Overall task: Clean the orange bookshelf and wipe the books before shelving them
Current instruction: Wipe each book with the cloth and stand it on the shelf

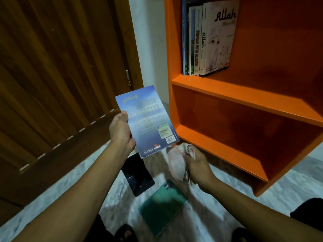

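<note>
Head view, looking down at a pale marbled floor [218,222] in front of the orange bookshelf [244,95].

Left hand [122,133]: grip clamped on the left edge of a blue paperback [146,119], thumb on the cover, book held up off the floor with its back cover facing the camera. Barcode sticker and publisher logos visible near its lower end. Book sits just left of the bookshelf's side panel, not touching it.

Right hand [197,165]: grip closed around a bunched pale pink cloth [176,159], held just below the lower corner of the blue paperback. Contact between cloth and book cannot be told.

Bookshelf: upper compartment holds a short row of upright books [204,41] at its left end; the outermost, a white book with "Allah" on the cover, leans slightly. Lower compartment shows bare orange boards.

Floor: a black book [138,175] and a green book [162,205] lie flat between the forearms, near each other, apart.

Room: dark slatted wooden door [61,75] at left, white wall strip [148,49] between door and shelf. Dim lighting; lower frame motion-blurred.
</note>
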{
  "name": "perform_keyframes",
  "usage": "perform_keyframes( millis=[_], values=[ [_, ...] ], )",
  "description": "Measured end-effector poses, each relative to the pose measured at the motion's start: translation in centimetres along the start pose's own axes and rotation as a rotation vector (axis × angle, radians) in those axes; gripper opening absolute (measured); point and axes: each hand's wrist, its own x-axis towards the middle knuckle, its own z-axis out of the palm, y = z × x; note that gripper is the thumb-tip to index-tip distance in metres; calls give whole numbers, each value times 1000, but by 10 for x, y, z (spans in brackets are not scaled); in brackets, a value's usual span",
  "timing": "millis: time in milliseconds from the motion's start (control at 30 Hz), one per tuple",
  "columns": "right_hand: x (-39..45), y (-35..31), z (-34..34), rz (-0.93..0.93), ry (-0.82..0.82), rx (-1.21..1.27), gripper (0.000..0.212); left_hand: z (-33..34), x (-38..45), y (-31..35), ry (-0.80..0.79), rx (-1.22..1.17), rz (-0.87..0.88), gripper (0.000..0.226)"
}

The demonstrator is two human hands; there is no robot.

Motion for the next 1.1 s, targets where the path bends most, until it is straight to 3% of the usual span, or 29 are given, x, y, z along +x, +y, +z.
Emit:
perform_keyframes(
  millis=[100,267,367,500,567,633,700,800,967,1067,1100],
  values=[
    [16,-7,-5,211,116,327,24,1,-7,-11,-25,86,-8,19],
    [13,-19,-7,410,-64,531,28,9,-16,-34,-4,209,2,24],
    [10,-16,-4,383,-133,501,28,10,-16,-39,43,363,123,25],
    [10,-22,3,254,-73,429,24,6,-18,-51,-30,893,394,68],
    [9,-25,7,152,-44,330,25,9,-24,-55,-126,1002,480,78],
    [7,-24,10,46,-19,195,29,15,-30,-60,-285,950,481,86],
    [4,-23,13,-45,25,53,34,21,-36,-64,-324,904,412,91],
    [-3,-19,16,-144,46,-136,33,28,-40,-66,-284,806,390,95],
    [-8,-11,19,-367,25,-483,39,28,-39,-66,-198,613,421,80],
    [0,-8,13,-449,-11,-509,54,23,-31,-63,-116,525,369,67],
    [3,-9,11,-423,-1,-479,49,20,-28,-63,-116,503,349,63]
  ],
)
